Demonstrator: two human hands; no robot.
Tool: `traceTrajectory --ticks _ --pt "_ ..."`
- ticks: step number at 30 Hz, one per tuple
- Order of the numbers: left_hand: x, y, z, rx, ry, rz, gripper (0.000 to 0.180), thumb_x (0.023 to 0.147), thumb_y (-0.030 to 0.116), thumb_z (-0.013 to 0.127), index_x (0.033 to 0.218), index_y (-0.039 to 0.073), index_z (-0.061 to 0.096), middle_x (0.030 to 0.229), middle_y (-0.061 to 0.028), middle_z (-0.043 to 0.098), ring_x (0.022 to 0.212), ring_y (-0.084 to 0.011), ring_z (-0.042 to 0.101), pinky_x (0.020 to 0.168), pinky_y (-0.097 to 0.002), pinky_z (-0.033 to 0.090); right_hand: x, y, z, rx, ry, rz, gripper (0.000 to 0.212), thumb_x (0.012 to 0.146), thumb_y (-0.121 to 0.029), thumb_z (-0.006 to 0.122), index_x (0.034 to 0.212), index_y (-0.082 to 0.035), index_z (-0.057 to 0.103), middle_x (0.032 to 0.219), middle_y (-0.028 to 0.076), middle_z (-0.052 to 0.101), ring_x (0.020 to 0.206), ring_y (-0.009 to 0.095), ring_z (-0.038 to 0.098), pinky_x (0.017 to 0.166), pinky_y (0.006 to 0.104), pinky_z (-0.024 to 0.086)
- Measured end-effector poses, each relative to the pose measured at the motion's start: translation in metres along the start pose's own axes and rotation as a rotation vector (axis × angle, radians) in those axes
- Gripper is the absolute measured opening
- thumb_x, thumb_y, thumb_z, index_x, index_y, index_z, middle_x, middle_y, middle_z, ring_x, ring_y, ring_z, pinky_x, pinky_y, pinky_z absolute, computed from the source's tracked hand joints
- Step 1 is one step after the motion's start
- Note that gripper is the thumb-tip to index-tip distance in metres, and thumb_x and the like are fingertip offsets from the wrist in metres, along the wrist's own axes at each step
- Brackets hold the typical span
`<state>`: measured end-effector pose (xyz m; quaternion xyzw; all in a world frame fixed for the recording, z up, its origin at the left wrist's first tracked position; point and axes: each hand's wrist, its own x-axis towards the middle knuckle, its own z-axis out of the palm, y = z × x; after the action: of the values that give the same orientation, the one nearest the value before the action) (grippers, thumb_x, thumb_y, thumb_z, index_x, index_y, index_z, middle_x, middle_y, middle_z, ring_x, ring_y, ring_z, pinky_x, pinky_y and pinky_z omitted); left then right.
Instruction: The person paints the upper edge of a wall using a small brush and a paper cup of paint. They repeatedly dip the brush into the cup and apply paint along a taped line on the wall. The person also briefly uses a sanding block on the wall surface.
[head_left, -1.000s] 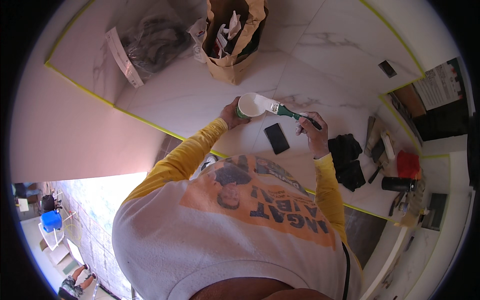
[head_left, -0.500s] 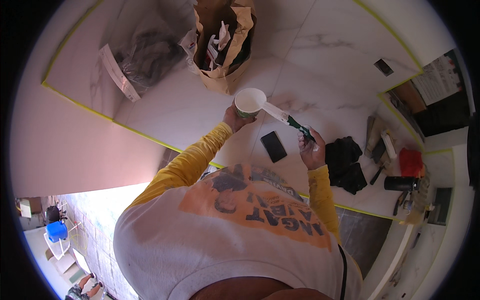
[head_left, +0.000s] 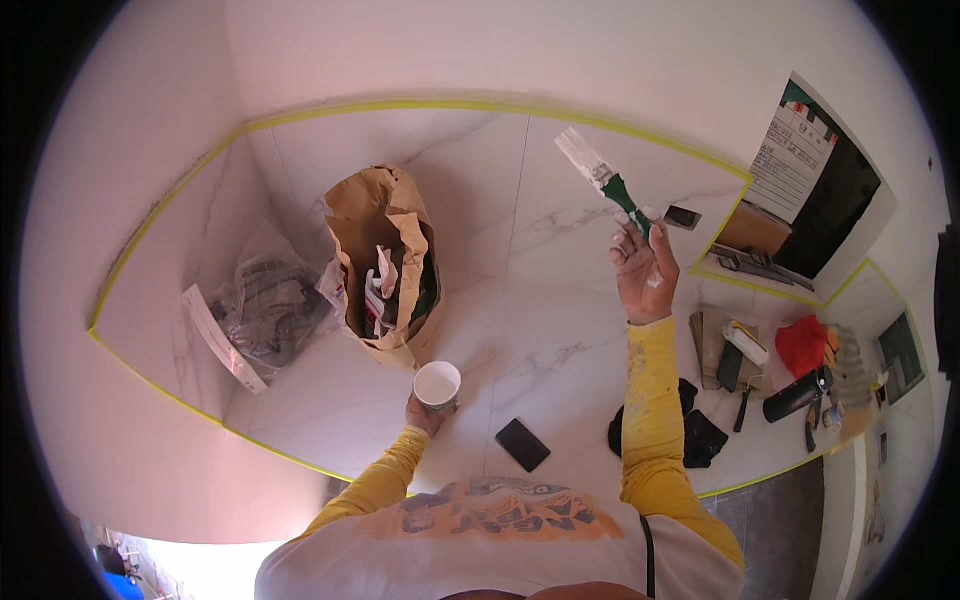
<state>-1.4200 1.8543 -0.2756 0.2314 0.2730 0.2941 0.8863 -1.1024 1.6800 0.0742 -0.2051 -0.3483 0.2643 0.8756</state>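
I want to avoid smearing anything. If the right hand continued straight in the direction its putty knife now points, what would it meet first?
Probably the pale wall above the yellow tape line. The right hand aims the green-handled putty knife up and slightly left; nothing else shows in that line, though depth is unclear.

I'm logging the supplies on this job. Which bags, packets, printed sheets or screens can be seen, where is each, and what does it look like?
Brown paper sack: stands open on the marble floor, ahead left, packets inside.
Clear plastic bag: lies left of the sack, crumpled, grey contents, white strip along its edge.
Printed white sheet: far right, leaning on a dark panel.
Black phone: flat on the floor beyond the person's chest, screen dark.
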Motion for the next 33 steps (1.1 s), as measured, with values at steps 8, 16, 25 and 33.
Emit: traceTrajectory --ticks 8,16,25,33 --pt "-0.024 0.017 0.038 1.352 0.187 0.460 0.077 0.062 0.023 0.092 0.126 0.001 0.054 0.121 -0.0135 0.065 0.111 -0.0240 0.064 0.097 -0.0344 0.052 0.165 0.021 0.006 -1.102 -0.118 -0.311 0.019 0.092 -0.016 0.071 0.110 -0.008 0.069 0.084 -0.002 0.063 0.068 0.007 0.056 0.058 0.0236 0.048" --pt "-0.014 0.007 0.022 1.287 0.178 0.393 0.085 0.063 0.032 0.093 0.129 0.000 0.050 0.121 -0.0132 0.065 0.112 -0.0251 0.063 0.098 -0.0347 0.050 0.213 -0.056 -0.077 -1.513 -0.070 -0.389 0.022 0.087 -0.012 0.071 0.108 -0.008 0.071 0.092 0.010 0.070 0.081 0.019 0.064 0.080 0.0284 0.050" --pt "-0.001 -0.003 0.005 1.315 0.163 0.375 0.085 0.063 0.030 0.094 0.129 0.001 0.049 0.122 -0.0121 0.065 0.112 -0.0230 0.064 0.097 -0.0344 0.051 0.218 -0.042 -0.087 -1.749 0.362 -0.574 0.026 0.087 -0.024 0.066 0.110 -0.014 0.070 0.094 0.016 0.070 0.089 0.036 0.067 0.079 0.0435 0.053" --pt "0.015 -0.014 -0.023 1.311 0.158 0.514 0.061 0.067 0.022 0.091 0.117 0.003 0.061 0.107 -0.0089 0.072 0.099 -0.0202 0.069 0.091 -0.0330 0.054 0.225 0.064 0.009 -1.363 -0.172 -0.527 0.016 0.088 -0.018 0.066 0.104 -0.019 0.071 0.087 0.014 0.068 0.083 0.034 0.065 0.074 0.0420 0.052"
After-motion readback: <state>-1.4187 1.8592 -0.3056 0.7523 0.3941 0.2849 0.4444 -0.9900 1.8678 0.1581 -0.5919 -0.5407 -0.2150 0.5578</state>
